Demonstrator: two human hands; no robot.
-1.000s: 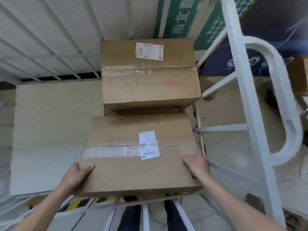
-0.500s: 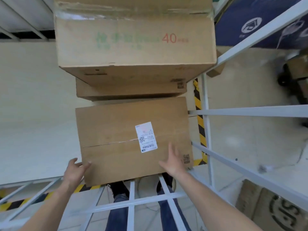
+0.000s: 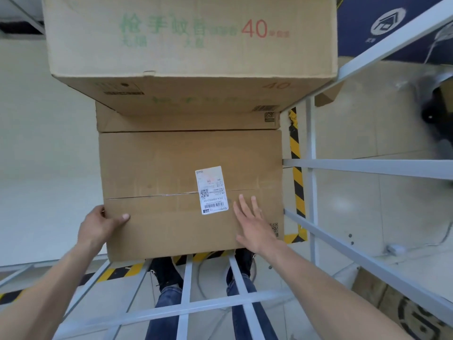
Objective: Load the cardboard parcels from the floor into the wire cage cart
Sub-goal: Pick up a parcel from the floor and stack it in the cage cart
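Note:
A brown cardboard parcel (image 3: 171,182) with a white shipping label lies flat inside the wire cage cart (image 3: 367,168), its near edge by the cart's front bars. My left hand (image 3: 100,224) grips its left near edge, thumb on top. Flat on the parcel's top, right of the label, rests my right hand (image 3: 255,224) with fingers spread. Behind it stand two stacked parcels: a big one (image 3: 191,45) printed with green characters and a red 40, on a lower one (image 3: 186,121).
White cage bars run along the right side and across the front (image 3: 186,307) over my legs. A pale board floor (image 3: 44,143) of the cart spreads to the left. Yellow-black hazard tape (image 3: 295,155) edges the cart base. Another printed carton (image 3: 404,312) lies outside, lower right.
The parcel went from held up between both hands to lying low in the cart. My right hand moved from its right side onto its top; my view dropped closer to the stack.

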